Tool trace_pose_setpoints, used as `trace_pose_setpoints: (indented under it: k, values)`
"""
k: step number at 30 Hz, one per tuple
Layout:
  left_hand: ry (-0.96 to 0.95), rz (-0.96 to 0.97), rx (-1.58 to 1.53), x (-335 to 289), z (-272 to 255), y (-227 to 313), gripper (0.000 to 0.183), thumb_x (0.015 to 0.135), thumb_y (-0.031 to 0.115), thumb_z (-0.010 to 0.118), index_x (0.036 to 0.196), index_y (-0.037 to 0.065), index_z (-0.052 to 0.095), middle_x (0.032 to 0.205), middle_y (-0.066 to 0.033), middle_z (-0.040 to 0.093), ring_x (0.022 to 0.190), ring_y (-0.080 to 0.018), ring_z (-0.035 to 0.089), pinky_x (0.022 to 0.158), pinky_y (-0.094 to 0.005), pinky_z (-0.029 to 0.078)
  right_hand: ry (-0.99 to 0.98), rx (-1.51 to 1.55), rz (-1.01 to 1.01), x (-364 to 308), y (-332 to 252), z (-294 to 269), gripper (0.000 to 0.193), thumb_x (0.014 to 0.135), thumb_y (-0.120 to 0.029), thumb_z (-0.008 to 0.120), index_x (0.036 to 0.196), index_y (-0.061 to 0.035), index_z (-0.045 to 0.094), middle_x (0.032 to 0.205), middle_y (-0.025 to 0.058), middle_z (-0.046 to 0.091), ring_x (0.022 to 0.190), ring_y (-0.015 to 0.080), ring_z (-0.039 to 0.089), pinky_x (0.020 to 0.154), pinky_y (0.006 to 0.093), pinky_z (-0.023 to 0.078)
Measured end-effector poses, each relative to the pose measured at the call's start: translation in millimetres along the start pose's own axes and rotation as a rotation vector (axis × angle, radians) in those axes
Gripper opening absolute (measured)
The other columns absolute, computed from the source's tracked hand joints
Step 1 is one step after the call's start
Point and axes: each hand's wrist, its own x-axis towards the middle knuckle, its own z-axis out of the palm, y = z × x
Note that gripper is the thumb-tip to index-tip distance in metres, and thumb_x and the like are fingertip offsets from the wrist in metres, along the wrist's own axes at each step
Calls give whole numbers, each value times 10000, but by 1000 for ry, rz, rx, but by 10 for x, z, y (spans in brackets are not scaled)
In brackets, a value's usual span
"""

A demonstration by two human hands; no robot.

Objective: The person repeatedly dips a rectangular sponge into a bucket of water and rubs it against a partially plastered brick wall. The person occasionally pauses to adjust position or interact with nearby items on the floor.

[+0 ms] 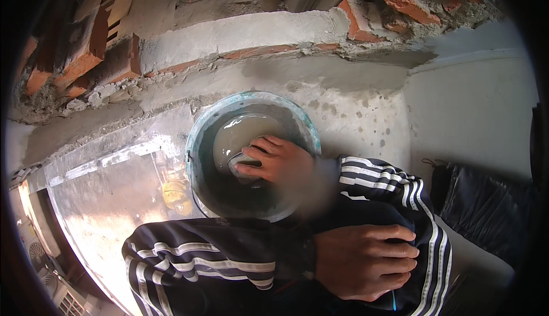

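Hands (278, 160), right holding grey object (241, 159) inside bucket (198, 144), left (366, 261) near white-striped sleeve (420, 201)

Inside the bucket (204, 159), I have clearance left of my right hand (280, 159), while the rim (254, 95) bounds sideways travel and my left sleeve (209, 253) obstructs the near side.

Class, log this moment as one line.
Right hand: holding grey item | Bucket: cloudy water inside | Left hand: back showing, grip unclear
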Motion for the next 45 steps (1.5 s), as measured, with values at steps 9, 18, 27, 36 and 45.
trace_pose_setpoints:
  k: [9, 18, 27, 36, 45]
  values:
    - [-71, -17, 14, -6, -117, -9, 297, 707, 182, 618, 917, -28, 632, 1024, -131, 610, 1028, -260, 564, 956, -437, 424, 410, 896, 618, -362, 329, -747, 652, 781, -286, 642, 1349, -65, 410, 1104, 82, 493, 976, 193, 512, 847, 283, 414]
    - [-64, 12, -23, 5, -142, 21, 265, 700, 137, 627, 908, -27, 633, 1011, -128, 617, 1027, -253, 568, 945, -432, 431, 789, 1469, 1824, -1571, 1999, -107, 286, 848, -377, 509, 1042, -184, 595, 879, 21, 594, 754, 188, 591, 598, 365, 498]
    - [-19, -2, -60, -72, -232, 31, 227, 715, 123, 607, 884, -21, 653, 1009, -134, 636, 1016, -257, 586, 920, -419, 442, 261, 71, 1815, -1863, 3370, 956, 455, 879, -453, 396, 994, -89, 644, 973, 203, 635, 898, 337, 616, 743, 425, 487]
    - [1, 33, -60, -66, -232, 14, 233, 711, 119, 603, 877, -35, 660, 986, -144, 645, 982, -274, 608, 890, -428, 459, 368, 685, 1562, -775, 2449, 959, 508, 786, -485, 550, 834, 15, 625, 720, 110, 597, 600, 235, 574, 560, 372, 475]
    - [0, 24, -112, -75, -250, -21, 227, 722, 125, 596, 868, -42, 650, 989, -153, 636, 1011, -284, 588, 903, -446, 450, 362, 147, 1692, -2026, 3052, 644, 572, 863, -455, 427, 1100, 48, 562, 1078, 234, 582, 988, 357, 559, 871, 402, 411]
